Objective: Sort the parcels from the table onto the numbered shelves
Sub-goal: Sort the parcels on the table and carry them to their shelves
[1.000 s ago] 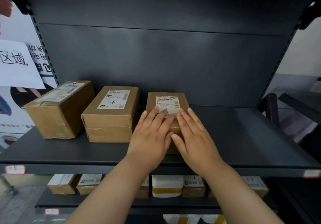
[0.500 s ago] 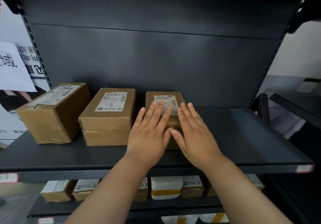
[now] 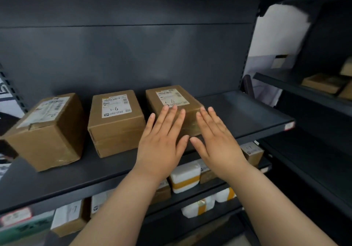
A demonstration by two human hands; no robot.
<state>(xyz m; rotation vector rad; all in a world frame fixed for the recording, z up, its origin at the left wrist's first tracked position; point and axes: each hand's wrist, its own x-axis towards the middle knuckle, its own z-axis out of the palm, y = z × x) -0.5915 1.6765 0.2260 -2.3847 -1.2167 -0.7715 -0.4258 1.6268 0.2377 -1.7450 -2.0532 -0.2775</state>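
Observation:
Three brown cardboard parcels stand in a row on a dark grey shelf (image 3: 247, 112). The right parcel (image 3: 167, 97) has a white label with a handwritten number. My left hand (image 3: 162, 142) and my right hand (image 3: 215, 140) are flat with fingers spread over its near end, holding nothing; whether they touch it is unclear. The middle parcel (image 3: 116, 119) sits just left of my left hand. The left parcel (image 3: 47, 129) is larger and stands at an angle.
The shelf right of the parcels is bare up to its red-tagged edge (image 3: 289, 125). Lower shelves hold a white padded parcel (image 3: 185, 177) and several small boxes. Another shelving unit (image 3: 314, 93) with boxes stands at the right.
My hands have drawn back toward me along the right parcel and spread apart, uncovering its label. The view has swung to the right and tilted.

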